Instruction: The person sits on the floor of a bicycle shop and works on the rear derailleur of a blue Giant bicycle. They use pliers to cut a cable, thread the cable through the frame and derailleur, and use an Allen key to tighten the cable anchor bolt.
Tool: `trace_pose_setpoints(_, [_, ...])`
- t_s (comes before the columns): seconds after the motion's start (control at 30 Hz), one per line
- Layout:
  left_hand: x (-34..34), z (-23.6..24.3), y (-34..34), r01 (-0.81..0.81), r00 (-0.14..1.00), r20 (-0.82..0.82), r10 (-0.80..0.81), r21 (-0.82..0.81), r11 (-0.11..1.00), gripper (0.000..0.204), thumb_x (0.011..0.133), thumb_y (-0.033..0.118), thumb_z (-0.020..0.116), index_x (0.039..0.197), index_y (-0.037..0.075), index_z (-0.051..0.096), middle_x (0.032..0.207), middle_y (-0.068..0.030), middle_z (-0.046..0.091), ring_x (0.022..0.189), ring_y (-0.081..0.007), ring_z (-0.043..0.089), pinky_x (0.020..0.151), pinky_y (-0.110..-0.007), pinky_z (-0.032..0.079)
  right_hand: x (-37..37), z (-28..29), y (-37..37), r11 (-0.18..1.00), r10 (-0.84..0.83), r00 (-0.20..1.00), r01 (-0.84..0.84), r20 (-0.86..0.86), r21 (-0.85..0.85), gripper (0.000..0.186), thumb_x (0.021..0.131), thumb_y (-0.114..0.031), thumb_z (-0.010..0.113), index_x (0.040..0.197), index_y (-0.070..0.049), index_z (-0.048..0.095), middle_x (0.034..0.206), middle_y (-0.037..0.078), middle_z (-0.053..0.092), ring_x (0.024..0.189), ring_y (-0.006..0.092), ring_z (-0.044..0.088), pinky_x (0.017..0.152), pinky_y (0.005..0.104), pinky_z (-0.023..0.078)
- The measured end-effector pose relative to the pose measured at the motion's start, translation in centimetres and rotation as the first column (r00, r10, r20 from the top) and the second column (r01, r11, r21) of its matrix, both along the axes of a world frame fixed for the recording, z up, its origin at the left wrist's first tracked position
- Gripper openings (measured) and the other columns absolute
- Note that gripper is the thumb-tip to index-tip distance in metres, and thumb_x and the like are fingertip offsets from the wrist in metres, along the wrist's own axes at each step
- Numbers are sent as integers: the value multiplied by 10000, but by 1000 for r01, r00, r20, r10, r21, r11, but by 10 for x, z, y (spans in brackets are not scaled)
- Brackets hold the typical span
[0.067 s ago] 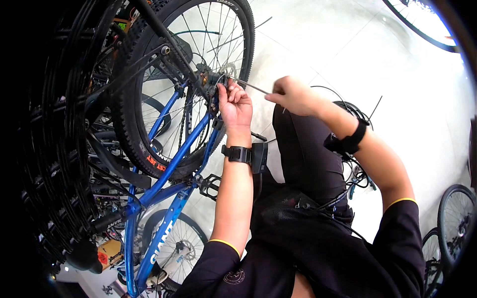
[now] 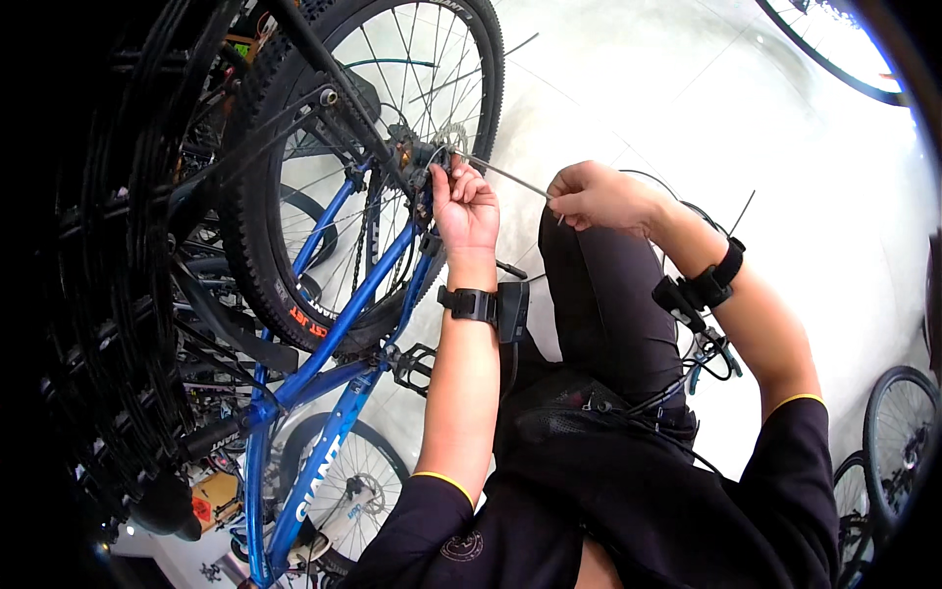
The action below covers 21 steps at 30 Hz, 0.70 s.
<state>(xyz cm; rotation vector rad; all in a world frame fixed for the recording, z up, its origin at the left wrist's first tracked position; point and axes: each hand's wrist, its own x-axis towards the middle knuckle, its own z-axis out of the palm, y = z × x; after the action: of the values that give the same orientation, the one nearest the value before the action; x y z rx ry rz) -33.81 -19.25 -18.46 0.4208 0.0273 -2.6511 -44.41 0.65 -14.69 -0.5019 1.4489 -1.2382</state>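
Rod point(image 2: 510, 179), thin and metal, slants from beside the rotor point(image 2: 455, 133) at far left to the right hand point(image 2: 606, 199), whose thumb and fingers pinch its right end; the left hand point(image 2: 467, 210) curls near its other end, though I cannot tell whether those fingers close on anything. It looks light, stiff and perhaps slick, so the right end, away from the wheel point(image 2: 490, 83), seems the best hold.

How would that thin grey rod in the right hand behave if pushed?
The thin grey rod runs straight from the right hand without sagging, so it is probably stiff. Being so slender, it is likely light. Its smooth-looking surface could make it somewhat slippery.
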Motion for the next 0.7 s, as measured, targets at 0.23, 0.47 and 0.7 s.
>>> trace_pose_setpoints(0.23, [0, -1, -1, 25, 1000, -18, -25, -13, 1000, 346, 896, 222, 661, 1035, -75, 551, 742, -32, 466, 529, -51, 391, 473, -175, 336, 21, -10, 2, 975, -217, 976, 216, -12, -50, 191, 952, -144, 541, 1002, 24, 617, 762, 46, 635, 616, 100, 589, 577, 241, 495])
trace_pose_setpoints(0.47, [2, 0, 1, 39, 999, 16, -38, -23, 999, 366, 918, 244, 629, 1060, -79, 535, 746, -24, 450, 552, -59, 407, 492, -174, 355, 7, -20, 6, 972, -198, 822, 233, 534, 2, 185, 957, -163, 563, 990, 6, 629, 768, 55, 643, 591, 96, 578, 557, 237, 486])
trace_pose_setpoints(0.7, [24, 28, 23, 220, 875, 483, -24, -353, 909, 267, 945, 228, 590, 987, -35, 615, 787, -36, 553, 577, -76, 468, 520, -188, 412, 2, -7, -4, 987, -155, 978, 147, 142, 68, 199, 945, -138, 529, 962, 30, 634, 724, 63, 630, 582, 122, 578, 555, 257, 494])
